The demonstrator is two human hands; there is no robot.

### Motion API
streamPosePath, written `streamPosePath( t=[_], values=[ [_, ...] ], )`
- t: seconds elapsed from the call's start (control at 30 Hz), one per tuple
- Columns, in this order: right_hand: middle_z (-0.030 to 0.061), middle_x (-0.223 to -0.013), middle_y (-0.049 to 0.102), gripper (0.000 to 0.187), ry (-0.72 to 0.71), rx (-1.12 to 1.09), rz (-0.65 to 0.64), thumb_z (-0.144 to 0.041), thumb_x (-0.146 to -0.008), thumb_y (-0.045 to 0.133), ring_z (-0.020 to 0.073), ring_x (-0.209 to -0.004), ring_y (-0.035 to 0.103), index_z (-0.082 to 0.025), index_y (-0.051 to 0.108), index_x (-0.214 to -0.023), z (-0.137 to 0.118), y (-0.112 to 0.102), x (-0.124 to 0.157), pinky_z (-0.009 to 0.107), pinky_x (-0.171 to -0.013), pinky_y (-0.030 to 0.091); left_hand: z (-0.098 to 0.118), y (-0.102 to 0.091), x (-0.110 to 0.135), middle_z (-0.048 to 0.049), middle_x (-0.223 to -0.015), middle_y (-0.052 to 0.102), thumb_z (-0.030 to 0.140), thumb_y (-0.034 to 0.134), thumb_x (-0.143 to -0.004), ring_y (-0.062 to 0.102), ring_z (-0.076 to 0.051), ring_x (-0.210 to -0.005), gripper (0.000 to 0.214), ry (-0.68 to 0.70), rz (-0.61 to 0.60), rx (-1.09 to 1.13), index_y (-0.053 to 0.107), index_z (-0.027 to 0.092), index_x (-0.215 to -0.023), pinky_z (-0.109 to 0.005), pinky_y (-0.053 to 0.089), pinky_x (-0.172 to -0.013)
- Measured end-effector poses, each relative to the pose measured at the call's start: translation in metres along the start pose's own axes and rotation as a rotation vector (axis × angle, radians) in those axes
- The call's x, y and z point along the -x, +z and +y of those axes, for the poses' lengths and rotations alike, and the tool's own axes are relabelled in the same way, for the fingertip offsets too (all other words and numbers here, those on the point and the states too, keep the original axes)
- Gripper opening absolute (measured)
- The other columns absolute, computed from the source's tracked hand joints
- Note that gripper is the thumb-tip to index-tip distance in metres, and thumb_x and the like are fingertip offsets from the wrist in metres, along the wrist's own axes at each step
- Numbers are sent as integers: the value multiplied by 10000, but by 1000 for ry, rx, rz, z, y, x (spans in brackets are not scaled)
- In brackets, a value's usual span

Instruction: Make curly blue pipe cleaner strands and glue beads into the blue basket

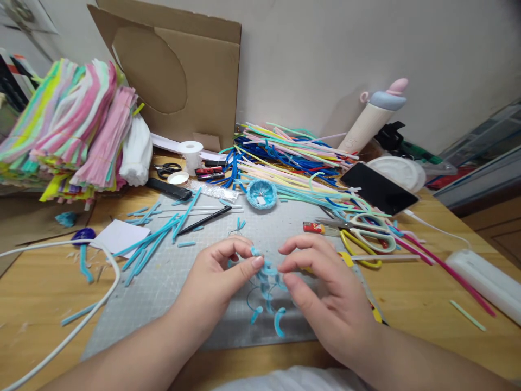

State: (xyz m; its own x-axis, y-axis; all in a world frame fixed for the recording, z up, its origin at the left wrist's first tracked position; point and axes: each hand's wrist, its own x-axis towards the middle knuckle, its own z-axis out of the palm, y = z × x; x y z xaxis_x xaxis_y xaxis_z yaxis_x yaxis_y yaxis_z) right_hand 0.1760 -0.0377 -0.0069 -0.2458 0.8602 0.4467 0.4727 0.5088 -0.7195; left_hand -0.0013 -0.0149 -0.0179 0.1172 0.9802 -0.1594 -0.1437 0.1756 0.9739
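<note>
My left hand [220, 271] pinches the top of a string of short, curled light-blue pipe cleaner pieces [266, 288] between thumb and forefinger. The pieces hang on thin wire or thread above the grey cutting mat [228, 339], and some of them are blurred. Just to their right, my right hand [321, 277] has its fingers apart with nothing seen between them; its fingertips are close to the string. Straight blue pipe cleaner lengths [148, 250] lie on the mat to the left. Farther back sits a small round blue fuzzy bowl shape [261, 194] with a white scrap inside.
Scissors [366, 228] lie right of the mat, near a phone [378, 187]. Loose coloured pipe cleaners [285, 152] pile at the back, with bundles [77, 125] at left. A cardboard panel [211, 81] leans on the wall. A white cable [116, 271] loops at left.
</note>
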Motion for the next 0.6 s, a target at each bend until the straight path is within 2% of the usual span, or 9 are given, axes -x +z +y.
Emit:
streamPosePath(
  t=[0.1, 0.3, 0.43, 0.6],
  values=[
    [17, -1014, 584, 111, 32, -24, 22, -161, -868, 535, 194, -995, 536, -256, 576, -908, 4, -1, -1, 412, -909, 342, 4, -1, -1, -28, -798, 582, 257, 756, -680, 539, -199, -819, 137, 10, -63, -26, 645, 196, -626, -295, 393, -715],
    [30, -1046, 585, 85, 138, -107, -50, -222, -864, 554, 222, -1028, 536, -260, 570, -939, 5, 3, -3, 435, -891, 383, 9, -3, -1, -47, -822, 591, 266, 743, -695, 548, -224, -860, 60, 56, -160, -99, 739, 210, -674, -310, 406, -755],
    [27, -1006, 590, 76, 151, -92, -87, -200, -838, 579, 225, -989, 554, -247, 570, -897, 2, 3, -3, 459, -879, 392, 11, -3, -1, -45, -847, 596, 261, 745, -689, 543, -220, -868, 44, 45, -153, -73, 766, 227, -705, -323, 397, -799],
    [21, -938, 603, 71, 108, -59, -54, -164, -824, 592, 211, -920, 574, -234, 583, -836, 1, 3, -4, 449, -848, 399, 12, -2, -1, -38, -835, 572, 289, 756, -681, 529, -213, -873, 64, -4, -148, -10, 764, 226, -683, -319, 397, -810]
  ],
)
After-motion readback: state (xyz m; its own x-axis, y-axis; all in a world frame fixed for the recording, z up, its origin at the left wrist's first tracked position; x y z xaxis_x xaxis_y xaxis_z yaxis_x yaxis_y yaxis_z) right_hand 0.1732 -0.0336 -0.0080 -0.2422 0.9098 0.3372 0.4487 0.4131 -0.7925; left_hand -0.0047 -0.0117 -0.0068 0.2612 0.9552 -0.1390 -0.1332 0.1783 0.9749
